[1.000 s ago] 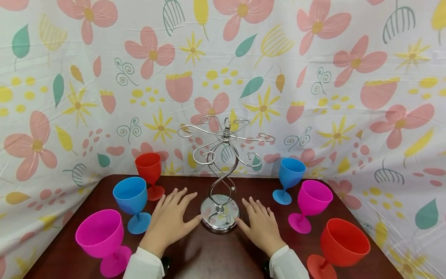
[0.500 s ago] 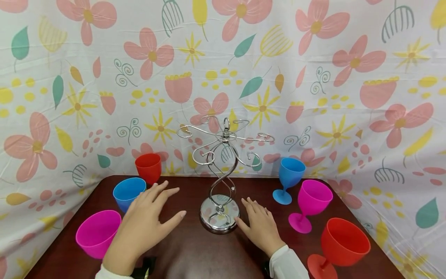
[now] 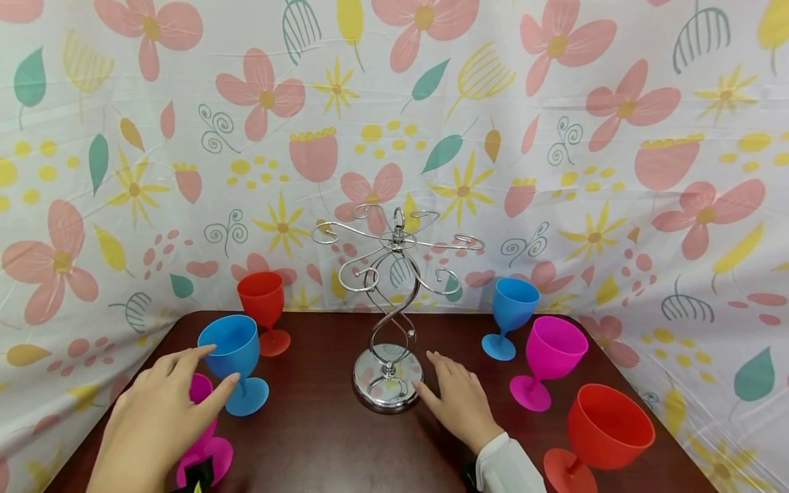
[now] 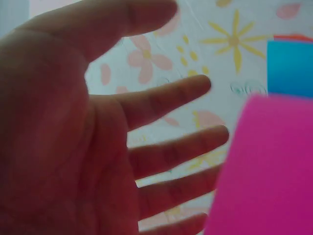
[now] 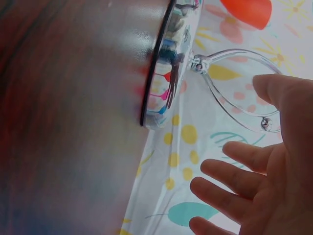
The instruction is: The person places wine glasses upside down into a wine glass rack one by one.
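Note:
My left hand point(image 3: 154, 411) hovers over the near-left pink goblet point(image 3: 220, 460), hiding most of its cup. Its fingers are spread and extended, and in the left wrist view the pink goblet point(image 4: 274, 171) stands beside the fingertips; contact cannot be told. Just beyond is a blue goblet point(image 3: 237, 349). My right hand point(image 3: 461, 404) lies by the right side of a silver metal stand's round base point(image 3: 388, 390), fingers straight, holding nothing. Curled wire arms branch from the top of the metal stand point(image 3: 398, 239).
A red goblet point(image 3: 264, 301) stands at the back left. Along the right side are a blue goblet point(image 3: 514, 308), a pink goblet point(image 3: 555, 349) and a red goblet point(image 3: 607, 431). A floral cloth point(image 3: 394, 137) hangs behind the dark wooden table point(image 3: 327, 445).
My left hand has moved from beside the stand's base leftward and nearer, to the pink goblet. The right hand has stayed where it was.

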A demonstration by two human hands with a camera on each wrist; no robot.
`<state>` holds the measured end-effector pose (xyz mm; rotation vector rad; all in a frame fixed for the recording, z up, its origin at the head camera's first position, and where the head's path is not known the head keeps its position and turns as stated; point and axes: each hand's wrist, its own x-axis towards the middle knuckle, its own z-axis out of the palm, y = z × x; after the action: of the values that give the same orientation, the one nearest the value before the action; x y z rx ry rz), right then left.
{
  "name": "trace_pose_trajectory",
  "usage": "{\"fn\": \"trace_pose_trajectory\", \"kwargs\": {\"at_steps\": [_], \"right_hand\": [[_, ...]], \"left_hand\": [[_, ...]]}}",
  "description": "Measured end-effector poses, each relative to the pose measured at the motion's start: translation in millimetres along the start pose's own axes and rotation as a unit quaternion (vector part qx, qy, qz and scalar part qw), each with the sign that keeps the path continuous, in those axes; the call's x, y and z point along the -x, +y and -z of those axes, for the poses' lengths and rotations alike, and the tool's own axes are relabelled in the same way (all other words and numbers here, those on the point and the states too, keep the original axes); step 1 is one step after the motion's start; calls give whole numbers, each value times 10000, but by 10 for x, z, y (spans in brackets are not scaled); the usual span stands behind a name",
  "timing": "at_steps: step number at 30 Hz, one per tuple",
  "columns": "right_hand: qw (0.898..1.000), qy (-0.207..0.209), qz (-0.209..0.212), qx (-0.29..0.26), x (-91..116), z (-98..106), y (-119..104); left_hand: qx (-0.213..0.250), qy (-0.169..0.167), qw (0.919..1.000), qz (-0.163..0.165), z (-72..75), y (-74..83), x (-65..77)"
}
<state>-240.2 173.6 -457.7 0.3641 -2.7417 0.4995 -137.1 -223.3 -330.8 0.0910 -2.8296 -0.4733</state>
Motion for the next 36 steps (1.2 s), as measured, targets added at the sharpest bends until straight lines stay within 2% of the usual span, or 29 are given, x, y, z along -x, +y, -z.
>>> {"fn": "trace_pose_trajectory", "kwargs": {"at_steps": [2,4,9,13,15,18,22,26,30,36], "right_hand": [[9999,18,-26,-103,-5,-5,2],[9999,19,-51,-161,-9,-10,5],[9998,-19,-72,-189,-21,-17,12],[9998,-42,-83,-163,-22,-24,15],[9998,-27,-72,-168,-22,-28,13],[9998,-3,-66,-170,-18,-32,12],[9998,-11,-64,-189,-10,-29,10],[9998,-10,-25,-175,-5,-25,9],[9998,40,9,-190,-11,-18,7],[9998,114,44,-162,-10,-11,9]], "left_hand": [[-32,-332,9993,193,5,-64,-16],[-9,-456,9986,283,2,-105,-21],[76,-28,9998,173,-23,-134,18],[27,-25,9999,113,-15,-142,22],[31,-146,9998,119,-10,-151,11],[157,-542,9980,286,-8,-162,-19],[359,-1109,9916,556,-18,-170,-49],[463,-1506,9849,722,-19,-168,-53],[417,-1779,9802,767,1,-170,-48],[321,-1889,9792,661,31,-151,-18]]}}
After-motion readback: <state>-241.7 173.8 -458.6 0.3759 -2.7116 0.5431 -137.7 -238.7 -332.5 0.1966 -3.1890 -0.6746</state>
